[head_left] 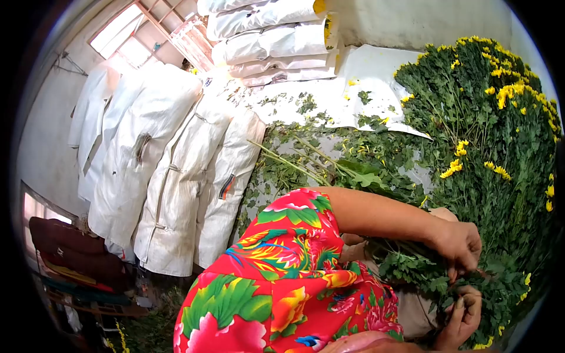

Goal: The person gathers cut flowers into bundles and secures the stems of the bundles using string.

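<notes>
My left hand is the upper one, at the end of the bare arm. Its fingers are bent down and pinched among the leafy chrysanthemum stems gathered in front of my body. Just below, my right hand is closed, its thumb pressed against the fingers at the same stems. What exactly lies between the fingertips is too small to make out. Yellow blooms show at the bunch's outer side. A red floral garment covers my torso and upper arm.
A large heap of yellow chrysanthemums stands at right. Loose leaves and cut stems litter the floor beside a white sheet. Long white wrapped bundles lean at left, more white bundles are stacked at the back. Dark cloth lies lower left.
</notes>
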Available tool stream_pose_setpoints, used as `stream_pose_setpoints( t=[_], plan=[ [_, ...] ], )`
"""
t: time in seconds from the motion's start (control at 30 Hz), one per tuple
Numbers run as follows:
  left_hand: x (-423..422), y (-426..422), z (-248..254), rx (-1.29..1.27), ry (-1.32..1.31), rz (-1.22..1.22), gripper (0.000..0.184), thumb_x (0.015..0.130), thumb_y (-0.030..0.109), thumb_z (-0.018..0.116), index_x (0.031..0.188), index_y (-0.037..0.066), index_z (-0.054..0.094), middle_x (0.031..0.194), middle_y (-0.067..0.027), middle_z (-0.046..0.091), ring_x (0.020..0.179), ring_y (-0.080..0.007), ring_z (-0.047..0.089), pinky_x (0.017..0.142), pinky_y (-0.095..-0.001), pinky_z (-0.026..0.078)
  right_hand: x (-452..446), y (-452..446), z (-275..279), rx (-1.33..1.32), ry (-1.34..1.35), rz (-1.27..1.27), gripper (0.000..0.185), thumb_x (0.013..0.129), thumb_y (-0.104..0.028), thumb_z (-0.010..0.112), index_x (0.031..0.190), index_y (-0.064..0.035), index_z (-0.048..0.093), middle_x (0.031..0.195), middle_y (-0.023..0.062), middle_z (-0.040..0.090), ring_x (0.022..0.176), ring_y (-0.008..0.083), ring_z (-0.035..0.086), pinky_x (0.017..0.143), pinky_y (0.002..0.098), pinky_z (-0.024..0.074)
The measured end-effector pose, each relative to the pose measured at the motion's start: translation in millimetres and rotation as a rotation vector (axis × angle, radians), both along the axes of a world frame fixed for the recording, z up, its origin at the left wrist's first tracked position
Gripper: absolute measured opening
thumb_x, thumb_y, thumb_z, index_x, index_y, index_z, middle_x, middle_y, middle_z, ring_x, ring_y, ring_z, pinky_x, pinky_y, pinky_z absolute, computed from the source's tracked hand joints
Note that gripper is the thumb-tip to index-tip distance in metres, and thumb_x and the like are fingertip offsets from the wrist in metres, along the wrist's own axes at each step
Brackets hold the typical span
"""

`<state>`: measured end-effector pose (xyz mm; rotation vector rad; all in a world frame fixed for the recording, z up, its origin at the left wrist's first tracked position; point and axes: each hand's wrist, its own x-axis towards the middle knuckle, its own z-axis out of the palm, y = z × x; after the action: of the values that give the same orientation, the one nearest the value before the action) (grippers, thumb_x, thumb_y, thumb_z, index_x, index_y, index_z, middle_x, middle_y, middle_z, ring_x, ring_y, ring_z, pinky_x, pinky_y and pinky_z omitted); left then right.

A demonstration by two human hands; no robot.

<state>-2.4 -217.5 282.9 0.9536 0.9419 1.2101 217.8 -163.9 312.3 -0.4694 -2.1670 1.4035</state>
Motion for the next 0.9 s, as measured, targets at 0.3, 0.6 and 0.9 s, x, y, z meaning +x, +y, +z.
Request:
stream_pose_setpoints(
  t=[0.3,0.6,0.9],
  plan=[
    [27,-18,-3,0.344,0.533,0.291,0.018,0.068,0.012,0.075,0.078,0.001,0.064,0.071,-0.0142,0.062,0.065,-0.0222,0.058,0.058,-0.0374,0.045,-35,4,16,0.743,-0.025,-0.002,0.015,0.095,0.002,0.045,0.107,0.0059,0.053,0.111,0.0199,0.056,0.098,0.0331,0.059,0.084,0.0368,0.0471],
    [14,-6,-7,0.217,0.469,0.256,0.015,0.067,0.006,0.077,0.073,0.001,0.064,0.069,-0.0109,0.066,0.064,-0.0193,0.063,0.055,-0.0351,0.048,-21,12,37,0.597,-0.349,0.000,0.018,0.093,-0.014,0.063,0.104,0.0002,0.067,0.100,0.0195,0.065,0.083,0.0298,0.062,0.076,0.0361,0.0503],
    [14,-1,-9,0.168,0.534,0.246,0.016,0.056,0.005,0.078,0.065,0.002,0.065,0.064,-0.0099,0.065,0.060,-0.0216,0.062,0.051,-0.0363,0.047,-31,0,35,1.064,-0.086,0.275,0.017,0.093,-0.011,0.062,0.105,0.0009,0.066,0.101,0.0206,0.065,0.088,0.0298,0.062,0.077,0.0366,0.0503]
  ],
)
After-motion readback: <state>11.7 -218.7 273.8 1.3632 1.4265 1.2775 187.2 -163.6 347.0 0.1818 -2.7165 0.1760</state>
